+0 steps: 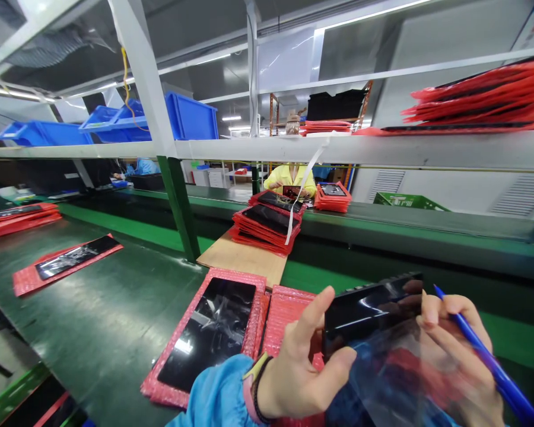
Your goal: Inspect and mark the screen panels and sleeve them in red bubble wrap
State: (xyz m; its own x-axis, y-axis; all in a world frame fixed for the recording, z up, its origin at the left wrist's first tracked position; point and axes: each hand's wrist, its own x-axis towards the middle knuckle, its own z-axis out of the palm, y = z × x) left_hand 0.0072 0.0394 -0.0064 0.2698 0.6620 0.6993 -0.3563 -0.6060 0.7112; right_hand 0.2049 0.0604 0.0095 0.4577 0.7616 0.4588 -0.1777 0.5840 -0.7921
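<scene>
My left hand (298,370), wearing bands at the wrist, grips a glossy black screen panel (369,311) by its left edge between thumb and fingers. My right hand (465,362) is closed at the panel's right corner, pinching the edge of a clear film (389,370) that hangs over the panel's lower part. A blue pen (480,350) is also tucked in that hand, its tip pointing up. To the left, another black panel (211,323) lies on a pink bubble-wrap sleeve (160,385). More pink bubble wrap (289,302) sits behind my left hand.
A stack of panels in red sleeves (267,228) rests on a tan board (222,255). Another panel (75,258) lies far left on the green table (115,308). Blue bins (191,115) and red sleeves (485,95) occupy the overhead shelf (360,151). A person in yellow (289,175) works opposite.
</scene>
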